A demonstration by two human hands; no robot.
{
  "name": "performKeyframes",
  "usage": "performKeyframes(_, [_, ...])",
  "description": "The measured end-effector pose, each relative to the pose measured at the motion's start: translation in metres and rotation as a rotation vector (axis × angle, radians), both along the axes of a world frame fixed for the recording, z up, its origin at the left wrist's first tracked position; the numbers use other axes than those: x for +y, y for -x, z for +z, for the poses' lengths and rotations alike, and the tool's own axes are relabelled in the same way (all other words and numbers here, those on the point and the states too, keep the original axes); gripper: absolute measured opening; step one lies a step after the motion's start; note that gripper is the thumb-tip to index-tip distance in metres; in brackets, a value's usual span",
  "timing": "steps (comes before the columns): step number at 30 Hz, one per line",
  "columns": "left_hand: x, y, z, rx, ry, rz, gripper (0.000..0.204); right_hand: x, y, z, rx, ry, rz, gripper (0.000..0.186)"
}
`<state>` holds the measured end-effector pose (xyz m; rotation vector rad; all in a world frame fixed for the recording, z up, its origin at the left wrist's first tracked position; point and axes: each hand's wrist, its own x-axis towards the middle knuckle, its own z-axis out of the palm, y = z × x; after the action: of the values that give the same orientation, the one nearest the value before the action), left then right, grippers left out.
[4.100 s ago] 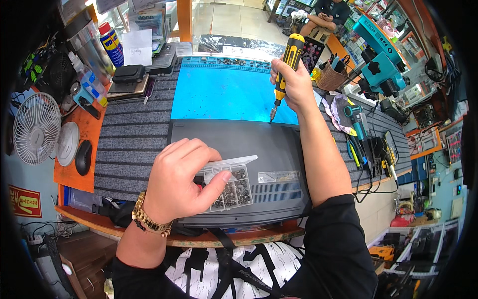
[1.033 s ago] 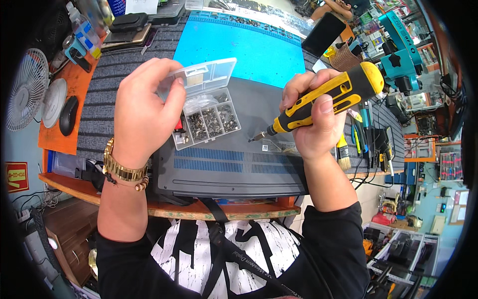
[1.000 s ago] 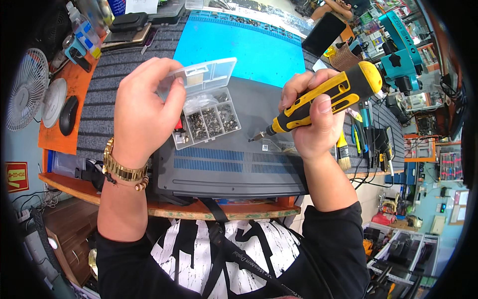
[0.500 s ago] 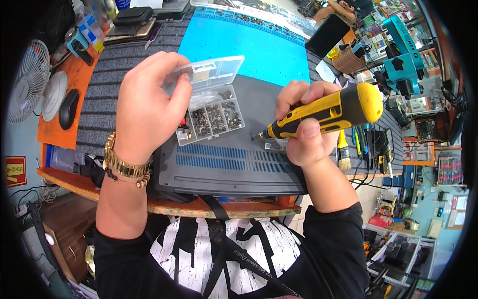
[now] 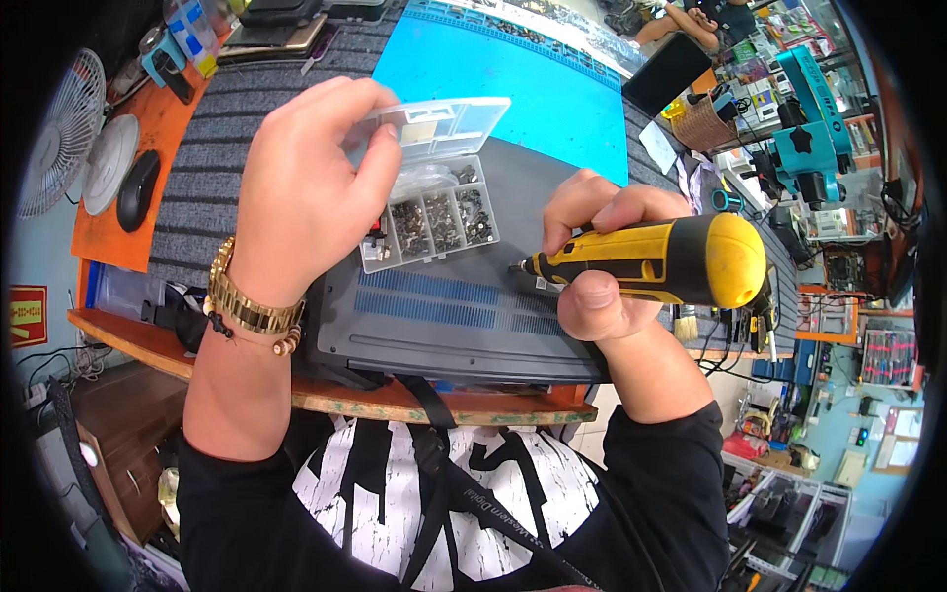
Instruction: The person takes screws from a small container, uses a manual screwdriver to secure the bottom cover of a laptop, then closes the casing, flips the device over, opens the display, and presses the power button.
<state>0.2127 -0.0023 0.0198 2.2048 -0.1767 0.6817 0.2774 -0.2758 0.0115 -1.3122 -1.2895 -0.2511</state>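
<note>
- Over the upturned grey laptop point(image 5: 444, 316), your right hand point(image 5: 602, 257) has swung the yellow electric screwdriver point(image 5: 661, 261) down level since half a second ago, its tip now just above the base; you look ready for the next screw.
- Your right grip is clenched around its handle.
- Your left hand point(image 5: 306, 197) keeps pinching the clear screw box point(image 5: 429, 202), lid open, dark screws sorted by compartment, resting on the laptop.
</note>
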Motion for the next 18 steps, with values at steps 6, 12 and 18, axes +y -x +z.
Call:
performKeyframes(6, [0.001, -0.004, -0.006, -0.116, -0.05, 0.002, 0.016, -0.001, 0.006, -0.014, 0.152, -0.112, -0.054, 0.053])
performKeyframes(12, [0.006, -0.006, -0.013, -0.124, -0.081, -0.022, 0.016, 0.0, 0.009, -0.016, 0.169, -0.111, -0.075, 0.05])
performKeyframes(18, [0.008, -0.001, -0.009, -0.031, -0.051, 0.0, 0.016, 0.005, 0.016, -0.011, 0.261, -0.121, -0.11, 0.048])
